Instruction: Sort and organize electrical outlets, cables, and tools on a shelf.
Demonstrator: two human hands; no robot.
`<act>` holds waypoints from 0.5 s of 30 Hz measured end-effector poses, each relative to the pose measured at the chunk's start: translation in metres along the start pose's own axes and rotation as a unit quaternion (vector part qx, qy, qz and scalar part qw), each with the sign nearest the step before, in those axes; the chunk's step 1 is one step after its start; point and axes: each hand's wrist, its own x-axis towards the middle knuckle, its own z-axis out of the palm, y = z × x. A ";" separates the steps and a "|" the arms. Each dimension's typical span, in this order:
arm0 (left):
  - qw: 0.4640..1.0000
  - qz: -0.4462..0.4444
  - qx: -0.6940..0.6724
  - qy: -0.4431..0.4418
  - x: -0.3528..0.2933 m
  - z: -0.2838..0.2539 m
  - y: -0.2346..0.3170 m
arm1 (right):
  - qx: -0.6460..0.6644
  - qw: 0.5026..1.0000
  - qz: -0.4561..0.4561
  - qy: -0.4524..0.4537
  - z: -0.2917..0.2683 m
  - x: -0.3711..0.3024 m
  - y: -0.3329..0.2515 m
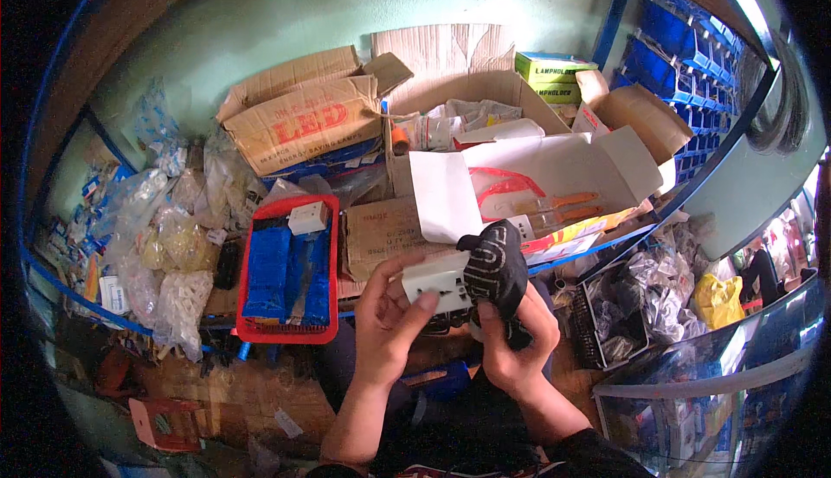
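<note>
My left hand [386, 332] is closed around one end of a white electrical socket block [435, 277], its thumb lying along the near edge. Dark slots and holes show on the block's face. Against the block's right end is a bunched black cloth [497, 265] with raised lettering, perhaps a cap. My right hand [522, 345] grips this cloth from below, thumb and fingers pinched into it. Some of the right fingers are hidden behind the cloth. Both hands are close together in front of the shelf.
A red basket [244, 298] holds blue packs and another white block [308, 217]. Behind stand an open white box [597, 162] with orange-handled tools and a brown carton [303, 123]. Plastic bags [177, 253] crowd the left; a black crate [590, 329] sits at right.
</note>
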 end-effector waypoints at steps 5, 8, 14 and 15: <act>1.000 -0.006 0.011 -0.013 0.008 -0.005 -0.001 | 0.009 0.999 0.022 -0.029 -0.003 -0.011 0.009; 0.996 -0.028 -0.065 0.048 0.010 -0.004 0.003 | 0.042 0.993 0.050 -0.100 -0.002 -0.030 0.010; 0.995 -0.041 0.028 -0.089 0.003 0.000 0.013 | -0.017 0.998 -0.027 0.045 -0.004 -0.016 0.009; 0.995 -0.042 0.029 -0.084 0.001 -0.002 0.013 | -0.018 0.998 -0.036 0.053 -0.002 -0.012 0.010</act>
